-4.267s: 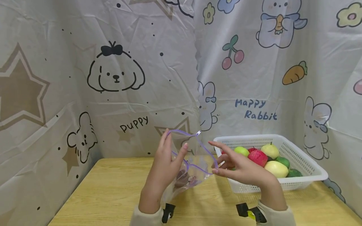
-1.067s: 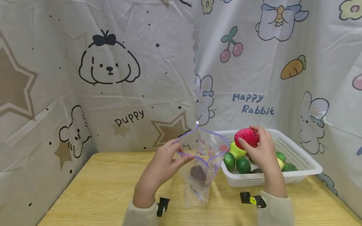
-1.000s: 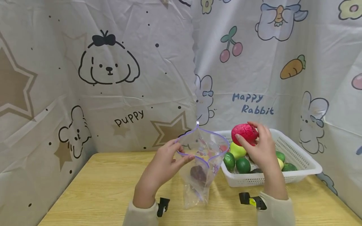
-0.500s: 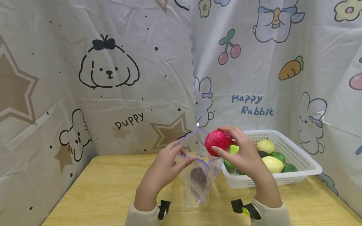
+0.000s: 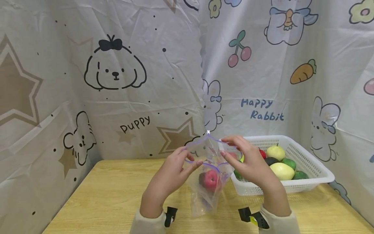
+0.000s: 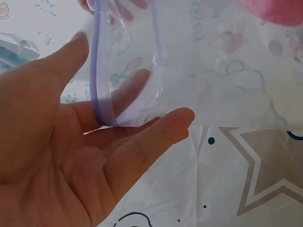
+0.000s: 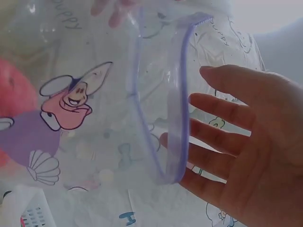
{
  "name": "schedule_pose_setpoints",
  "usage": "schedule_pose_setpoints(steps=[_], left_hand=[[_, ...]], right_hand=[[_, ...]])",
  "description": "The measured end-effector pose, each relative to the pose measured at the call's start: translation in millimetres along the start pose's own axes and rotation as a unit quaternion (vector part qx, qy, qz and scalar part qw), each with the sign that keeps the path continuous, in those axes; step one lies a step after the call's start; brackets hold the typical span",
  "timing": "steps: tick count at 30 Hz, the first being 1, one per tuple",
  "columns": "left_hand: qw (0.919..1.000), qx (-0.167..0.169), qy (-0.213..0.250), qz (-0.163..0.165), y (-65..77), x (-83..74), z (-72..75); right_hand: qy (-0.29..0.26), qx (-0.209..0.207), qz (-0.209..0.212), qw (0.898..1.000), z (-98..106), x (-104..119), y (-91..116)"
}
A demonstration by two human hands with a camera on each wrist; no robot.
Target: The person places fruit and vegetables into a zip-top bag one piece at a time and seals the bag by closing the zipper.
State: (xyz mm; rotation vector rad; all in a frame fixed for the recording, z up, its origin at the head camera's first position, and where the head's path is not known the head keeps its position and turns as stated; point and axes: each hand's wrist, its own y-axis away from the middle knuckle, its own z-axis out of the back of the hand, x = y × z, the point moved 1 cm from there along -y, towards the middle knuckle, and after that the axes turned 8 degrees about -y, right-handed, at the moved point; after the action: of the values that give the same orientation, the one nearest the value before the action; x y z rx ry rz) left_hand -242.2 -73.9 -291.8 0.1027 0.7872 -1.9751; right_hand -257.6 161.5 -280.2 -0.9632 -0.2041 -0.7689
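Observation:
A clear zip-lock bag (image 5: 201, 201) with a purple zip rim stands mouth up over the table, in the middle of the head view. Inside it lie a round red fruit (image 5: 211, 179) and a dark round fruit (image 5: 201, 178), partly hidden behind the red one. My left hand (image 5: 172, 175) holds the bag's left rim between its fingers; in the left wrist view one fingertip shows through the plastic. At the right rim is my right hand (image 5: 248, 162), holding no fruit. Its fingers are spread and nearly straight, fingertips right at the zip edge in the right wrist view.
A white plastic basket (image 5: 318, 174) stands to the right. In it are a pale yellow-green pear (image 5: 276, 152), a yellow oval fruit (image 5: 281, 171), several green fruits and a bit of a red one. A printed curtain (image 5: 163, 81) hangs behind the wooden table (image 5: 96, 195).
My right hand took the red fruit from the basket, carried it left to the bag and let it go inside. My left hand has stayed at the rim.

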Motion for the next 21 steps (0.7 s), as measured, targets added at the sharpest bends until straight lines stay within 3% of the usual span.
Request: schedule_pose_setpoints(steps=[4, 7, 12, 15, 19, 21], left_hand=[[0.9999, 0.010, -0.001, 0.004, -0.3, -1.6, 1.2], [1.0000, 0.006, 0.000, -0.007, -0.9, -1.9, 1.1], [0.9999, 0.004, 0.006, -0.008, -2.3, -2.4, -0.2], [0.9993, -0.022, 0.021, -0.023, -3.6, -4.9, -0.4], [0.9944, -0.080, 0.049, -0.048, -5.2, -9.8, 0.6], [0.9933, -0.097, 0.052, -0.037, -5.4, -10.9, 0.4]], right_hand=[[0.023, -0.007, -0.021, 0.999, 1, 0, 1], [0.046, -0.005, -0.060, 0.997, 3, 1, 4], [0.064, 0.058, -0.140, 0.986, 5, 4, 7], [0.052, 0.070, -0.147, 0.985, 4, 5, 7], [0.037, 0.016, -0.112, 0.993, 1, 7, 3], [0.038, 0.013, -0.106, 0.994, -2, 7, 2]])
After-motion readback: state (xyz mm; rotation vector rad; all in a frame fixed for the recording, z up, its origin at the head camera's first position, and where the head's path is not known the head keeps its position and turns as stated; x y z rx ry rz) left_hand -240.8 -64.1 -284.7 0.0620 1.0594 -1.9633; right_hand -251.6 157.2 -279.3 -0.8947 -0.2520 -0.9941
